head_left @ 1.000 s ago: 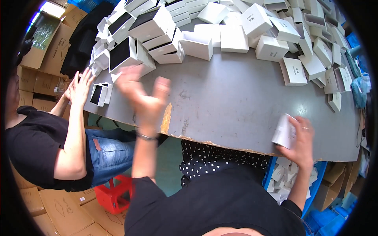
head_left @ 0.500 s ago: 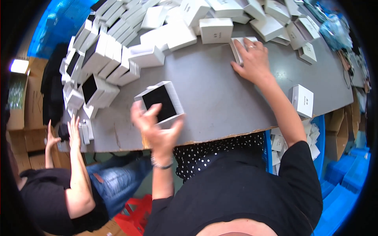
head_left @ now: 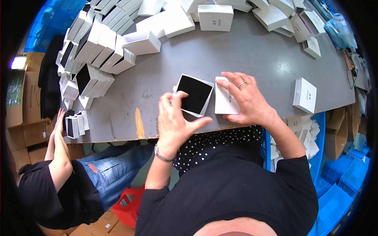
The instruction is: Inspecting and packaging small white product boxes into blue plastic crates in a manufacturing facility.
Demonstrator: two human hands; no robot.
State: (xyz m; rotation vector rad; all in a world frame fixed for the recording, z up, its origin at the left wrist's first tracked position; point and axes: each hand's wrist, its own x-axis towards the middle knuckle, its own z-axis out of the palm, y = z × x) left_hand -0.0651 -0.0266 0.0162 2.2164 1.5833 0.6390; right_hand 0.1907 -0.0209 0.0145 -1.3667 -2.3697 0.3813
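Note:
A small white box with a black inside [head_left: 194, 94] lies open-side up on the grey table [head_left: 244, 55], near its front edge. My left hand [head_left: 175, 122] is beside it, fingers spread, the fingertips touching its near left corner. A white lid or box [head_left: 223, 103] lies flat just right of it, and my right hand [head_left: 246, 98] rests palm down on top of that piece, pressing it to the table. A ring shows on my right hand, and a watch on my left wrist.
Many white boxes, some with black insides, are stacked at the table's left [head_left: 94, 51] and far side [head_left: 214, 17]. One white box [head_left: 304, 95] stands alone at right. A seated person's hands [head_left: 59, 126] work at the left corner. Blue crates [head_left: 346, 173] sit at right.
My left hand has brought the black-lined box down onto the table. My right hand has drawn the white piece from the far side back to the front edge beside it.

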